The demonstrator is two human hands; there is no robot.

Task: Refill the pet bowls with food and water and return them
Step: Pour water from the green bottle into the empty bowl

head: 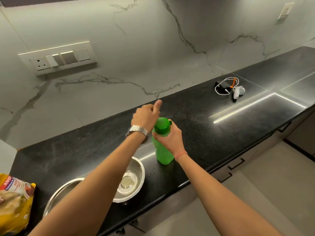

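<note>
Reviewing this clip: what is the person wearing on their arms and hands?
Both forearms are bare, with no sleeves or gloves in view. The left hand has a silver metal link watch on its wrist. The right hand has a thin reddish-orange thread band around its wrist. No rings can be seen on the fingers.

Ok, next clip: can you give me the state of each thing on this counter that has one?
green bottle: upright on the counter, cap on
right hand: grips the bottle's neck
left hand: fingers curled beside the cap, thumb up
smaller steel bowl: upright, no food in it
larger steel bowl: mostly hidden by the arm
yellow food bag: lying at the counter's left end
</note>
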